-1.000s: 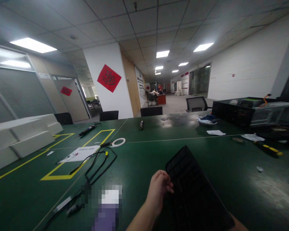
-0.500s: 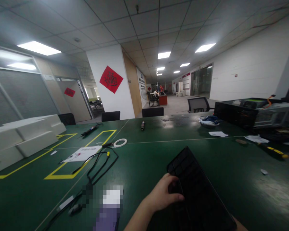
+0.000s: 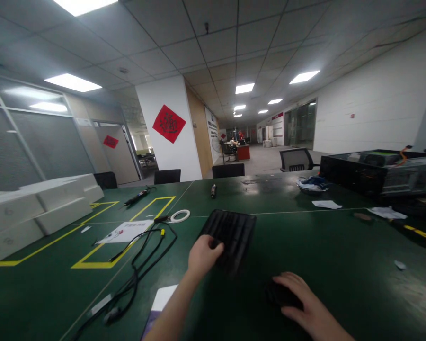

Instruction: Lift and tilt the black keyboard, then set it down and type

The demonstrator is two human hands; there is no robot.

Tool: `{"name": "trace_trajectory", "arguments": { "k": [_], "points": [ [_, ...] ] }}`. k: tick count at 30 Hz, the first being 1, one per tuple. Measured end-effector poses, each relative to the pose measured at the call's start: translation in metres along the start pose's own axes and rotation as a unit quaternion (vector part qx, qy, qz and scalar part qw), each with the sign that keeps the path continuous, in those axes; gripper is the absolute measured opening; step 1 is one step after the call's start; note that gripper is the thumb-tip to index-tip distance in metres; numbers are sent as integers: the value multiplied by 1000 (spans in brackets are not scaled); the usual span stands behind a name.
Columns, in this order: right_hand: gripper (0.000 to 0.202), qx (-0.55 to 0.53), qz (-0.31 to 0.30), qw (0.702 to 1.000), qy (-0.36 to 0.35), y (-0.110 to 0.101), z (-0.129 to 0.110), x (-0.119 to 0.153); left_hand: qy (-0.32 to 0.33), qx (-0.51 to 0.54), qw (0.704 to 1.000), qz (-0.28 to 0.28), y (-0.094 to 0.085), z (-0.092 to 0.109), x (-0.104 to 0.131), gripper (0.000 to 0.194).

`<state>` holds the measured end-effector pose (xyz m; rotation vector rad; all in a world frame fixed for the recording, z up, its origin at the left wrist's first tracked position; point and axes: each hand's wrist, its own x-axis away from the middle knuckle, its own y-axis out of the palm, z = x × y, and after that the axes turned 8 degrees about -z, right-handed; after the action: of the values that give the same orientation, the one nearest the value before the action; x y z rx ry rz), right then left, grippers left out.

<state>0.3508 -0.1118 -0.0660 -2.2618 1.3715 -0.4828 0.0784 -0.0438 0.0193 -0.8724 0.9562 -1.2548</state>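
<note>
My left hand point(image 3: 203, 255) is closed on the left edge of a black ribbed panel point(image 3: 234, 234), which is tilted above the green table; its lower end is blurred. Thumb and fingers pinch the rim. To the right and nearer to me, my right hand point(image 3: 303, 300) curls round a small dark object point(image 3: 282, 294) low over the table. Its shape is too dark to make out, and the palm hides part of it. Below my left forearm lies a purple and white item point(image 3: 162, 299), partly covered by the arm.
Black cables point(image 3: 137, 274) and a white tape roll point(image 3: 180, 216) lie left of the panel. White foam blocks point(image 3: 62, 208) are stacked at far left. A small cylinder point(image 3: 213, 190) stands behind the panel. At right are an open black computer case point(image 3: 355, 173) and a yellow-and-black tool point(image 3: 417, 233).
The black panel has swung left and away from me in my left hand. My right hand, earlier mostly hidden at the panel's near end, is now apart from it, round the dark object.
</note>
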Motion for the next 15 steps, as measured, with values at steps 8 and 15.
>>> {"name": "trace_trajectory", "arguments": {
  "k": [8,15],
  "points": [
    [58,-26,-53,998,35,-1,-4,-1,-157,-96,983,-25,-26,-81,-32,39],
    [52,57,89,993,57,-51,-5,6,-137,-119,982,-52,-16,-94,-37,42]
  ]
}}
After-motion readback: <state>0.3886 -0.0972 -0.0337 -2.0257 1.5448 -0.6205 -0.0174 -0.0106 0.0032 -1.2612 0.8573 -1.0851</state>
